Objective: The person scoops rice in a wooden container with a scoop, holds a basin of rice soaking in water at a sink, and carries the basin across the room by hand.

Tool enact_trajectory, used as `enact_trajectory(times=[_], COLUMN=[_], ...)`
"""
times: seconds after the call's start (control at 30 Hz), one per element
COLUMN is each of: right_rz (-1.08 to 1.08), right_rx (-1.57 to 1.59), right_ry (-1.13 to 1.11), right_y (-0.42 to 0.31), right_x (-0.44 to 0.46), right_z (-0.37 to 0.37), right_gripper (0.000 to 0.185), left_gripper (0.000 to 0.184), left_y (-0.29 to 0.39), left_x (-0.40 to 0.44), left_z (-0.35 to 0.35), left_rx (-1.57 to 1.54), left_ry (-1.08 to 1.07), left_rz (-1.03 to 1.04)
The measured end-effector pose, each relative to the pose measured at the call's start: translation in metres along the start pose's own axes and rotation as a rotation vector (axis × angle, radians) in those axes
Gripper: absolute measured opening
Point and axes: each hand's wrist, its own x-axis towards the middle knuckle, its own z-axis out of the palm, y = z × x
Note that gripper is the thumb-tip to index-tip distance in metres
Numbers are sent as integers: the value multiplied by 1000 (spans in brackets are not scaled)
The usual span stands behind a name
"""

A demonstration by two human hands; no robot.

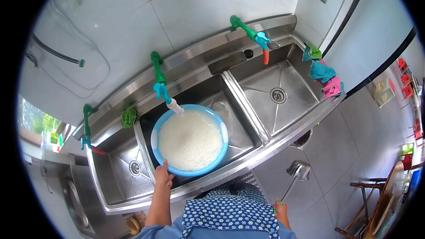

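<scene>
One basin [192, 173] | rim touching left grip [164, 177] | ladle [299, 170]: in right grip [280, 210]

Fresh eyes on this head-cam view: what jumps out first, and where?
Probably the big blue basin of white, rice-like grains in the middle sink, under a tap, with the left hand at its near rim. Next, the metal ladle in the right hand, out over the floor at right. Then the bright cloths draped on the right-hand sink's outer edge.
</scene>
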Motion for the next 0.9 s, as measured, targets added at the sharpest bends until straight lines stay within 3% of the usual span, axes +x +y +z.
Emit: enact_trajectory(times=[0.1, 0.2, 0.3, 0.53, 0.7, 0.9], right_rz=[27, 40, -6, 25, 25, 2], right_rx=[-7, -7, -189, -195, -171, -132], right_ry=[9, 28, 19, 16, 3, -11], right_y=[-6, -10, -9, -22, -23, -19], right_x=[-7, -13, -8, -21, -15, 0], right_z=[2, 5, 4, 11, 13, 12], right_gripper=[33, 29, 27, 26, 25, 24], left_gripper=[37, 47, 52, 33, 27, 24], left_y=[2, 1, 0, -7, -8, -3], left_x=[-1, -3, -3, 5, -1, -1], left_z=[2, 0, -2, -14, -17, -9], left_rx=[53, -126, -153, -195, -99, -30], left_ry=[-6, -29, 2, -31, -193, -92], left_rz=[-7, -18, -50, -60, 51, 12])
